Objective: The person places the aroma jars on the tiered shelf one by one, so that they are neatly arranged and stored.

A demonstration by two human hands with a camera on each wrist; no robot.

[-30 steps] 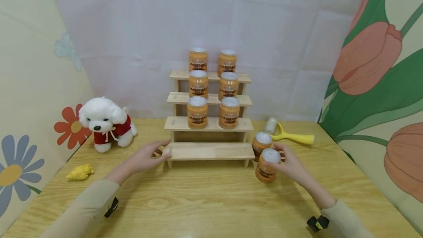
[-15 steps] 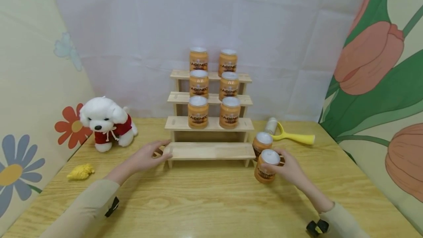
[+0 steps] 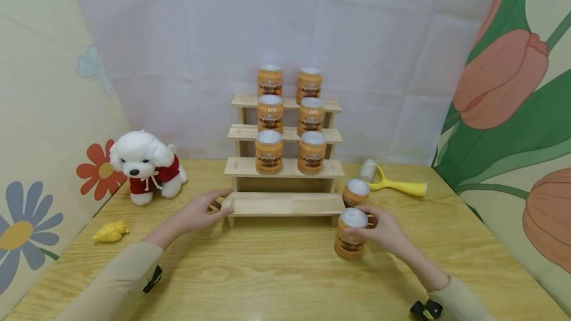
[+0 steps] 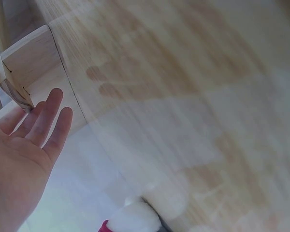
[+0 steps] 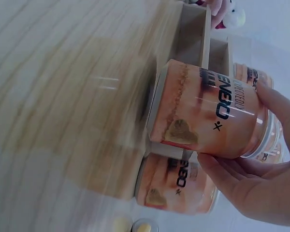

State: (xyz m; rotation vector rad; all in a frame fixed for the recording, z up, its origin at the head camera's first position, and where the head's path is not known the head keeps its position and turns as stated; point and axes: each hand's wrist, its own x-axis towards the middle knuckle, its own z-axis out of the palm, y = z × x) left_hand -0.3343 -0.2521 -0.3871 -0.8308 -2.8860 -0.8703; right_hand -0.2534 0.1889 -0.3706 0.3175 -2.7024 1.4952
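My right hand (image 3: pixel 385 232) grips an orange can (image 3: pixel 349 241) with a silver lid, thumb and fingers round its upper part. The can is upright, close over the table and just off the right front corner of a stepped wooden display shelf (image 3: pixel 285 205). Dark lettering and a heart mark show on the can in the right wrist view. Behind it stands a second orange can (image 3: pixel 356 193), partly covered by the held one. My left hand (image 3: pixel 198 210) holds the left end of the lowest shelf board (image 4: pixel 12 92) between thumb and fingers.
Matching cans (image 3: pixel 269 155) stand in pairs on the three upper steps. A white toy dog (image 3: pixel 142 160) in red and a yellow bundle (image 3: pixel 110 232) lie left. A yellow-handled slingshot-shaped tool (image 3: pixel 399 187) and a small pale cylinder (image 3: pixel 368 170) are at the back right.
My right hand has brought the held can toward the front and slightly left, away from the second can. My left hand stays at the shelf's end.
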